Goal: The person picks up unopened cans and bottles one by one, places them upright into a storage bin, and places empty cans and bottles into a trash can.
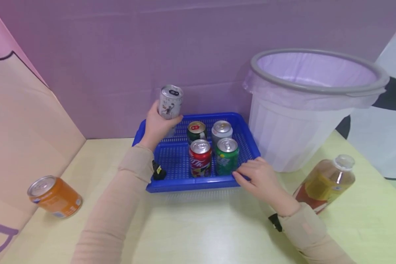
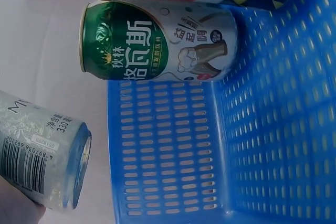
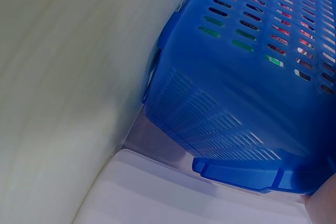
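My left hand (image 1: 158,126) grips a pale silver-white drink can (image 1: 171,102) over the back left of a blue plastic basket (image 1: 201,184). In the left wrist view the can's barcode side (image 2: 42,156) shows, its base apart from the basket wall. Inside the basket stand several cans: a dark green and white one (image 2: 157,40), a red one (image 1: 200,159), a green one (image 1: 227,157) and a silver-white one (image 1: 222,134). At the basket's front right corner my right hand (image 1: 259,179) holds the rim, fingers curled over it; only its edge (image 3: 323,203) shows in the right wrist view.
An orange can (image 1: 56,197) stands on the table at the left. A lined white bin (image 1: 283,128) with a grey rim rises right behind the basket. Beside my right forearm is a bottle (image 1: 326,183) of amber liquid. A purple wall backs the table (image 1: 191,227).
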Demonstrator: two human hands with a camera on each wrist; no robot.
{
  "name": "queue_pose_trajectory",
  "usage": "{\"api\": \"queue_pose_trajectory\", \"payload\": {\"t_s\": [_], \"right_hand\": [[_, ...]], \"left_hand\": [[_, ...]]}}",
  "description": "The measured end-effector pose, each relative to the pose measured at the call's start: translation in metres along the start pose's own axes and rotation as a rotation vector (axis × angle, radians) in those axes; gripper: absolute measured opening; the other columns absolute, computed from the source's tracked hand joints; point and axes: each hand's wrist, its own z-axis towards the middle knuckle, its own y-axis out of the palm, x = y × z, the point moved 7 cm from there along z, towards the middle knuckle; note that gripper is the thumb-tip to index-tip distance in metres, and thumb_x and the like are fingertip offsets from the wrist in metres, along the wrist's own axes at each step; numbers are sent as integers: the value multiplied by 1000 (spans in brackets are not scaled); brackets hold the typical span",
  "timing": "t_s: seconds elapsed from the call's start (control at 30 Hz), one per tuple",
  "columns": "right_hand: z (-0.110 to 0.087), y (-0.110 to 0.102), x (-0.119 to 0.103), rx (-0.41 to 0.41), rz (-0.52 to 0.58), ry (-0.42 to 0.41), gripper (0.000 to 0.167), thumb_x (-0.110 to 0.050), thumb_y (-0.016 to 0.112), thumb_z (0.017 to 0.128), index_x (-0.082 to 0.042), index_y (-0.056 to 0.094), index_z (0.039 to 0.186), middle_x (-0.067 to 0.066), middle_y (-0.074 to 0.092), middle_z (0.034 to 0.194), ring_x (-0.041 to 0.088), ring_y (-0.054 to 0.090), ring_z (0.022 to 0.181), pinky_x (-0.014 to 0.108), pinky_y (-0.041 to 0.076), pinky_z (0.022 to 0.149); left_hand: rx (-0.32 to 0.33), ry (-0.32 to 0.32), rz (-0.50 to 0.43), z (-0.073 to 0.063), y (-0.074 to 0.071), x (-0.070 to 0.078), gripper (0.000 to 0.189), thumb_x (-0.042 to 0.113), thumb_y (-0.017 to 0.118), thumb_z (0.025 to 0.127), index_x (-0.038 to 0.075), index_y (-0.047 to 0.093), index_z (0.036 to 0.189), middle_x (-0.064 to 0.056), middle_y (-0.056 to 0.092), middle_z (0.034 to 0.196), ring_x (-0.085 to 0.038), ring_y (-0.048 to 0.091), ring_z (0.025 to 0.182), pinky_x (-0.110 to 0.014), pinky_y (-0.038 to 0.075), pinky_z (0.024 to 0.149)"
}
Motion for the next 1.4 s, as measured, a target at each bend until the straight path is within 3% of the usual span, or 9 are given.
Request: {"api": "queue_pose_trajectory", "payload": {"t_s": [0.27,0.47,0.73,1.13,1.4], "right_hand": [[0,-2,1,15,4,-5,53,-38,35,101,-14,61,62,-6,57,57,9,51,53,26,33,55],[2,-2,2,6,-1,-1,54,-39,34,101,-14,62,63,-6,59,59,10,52,54,27,34,55],[1,-1,2,-6,-2,-3,55,-39,33,101,-13,63,64,-5,60,59,10,53,54,27,34,56],[0,1,2,1,6,2,56,-41,32,101,-13,63,64,-5,60,59,10,53,54,26,34,55],[0,2,1,9,5,-5,56,-40,32,101,-13,62,63,-6,58,58,10,52,53,26,34,55]], "left_hand": [[27,-102,-18,1,-2,-16,66,16,78,77,10,44,133,-12,55,127,-27,53,117,-42,41,102],[12,-109,-24,3,-1,-23,65,12,78,76,8,46,132,-13,56,126,-28,53,115,-42,42,101],[-82,-124,67,3,6,-29,64,12,79,75,5,48,130,-15,56,125,-30,53,115,-44,41,102],[-107,-152,119,3,5,-40,65,14,80,74,4,49,131,-16,58,124,-31,55,114,-44,43,101],[-160,-230,212,-1,5,-45,72,17,81,73,3,45,133,-17,57,128,-33,54,118,-48,42,102]]}}
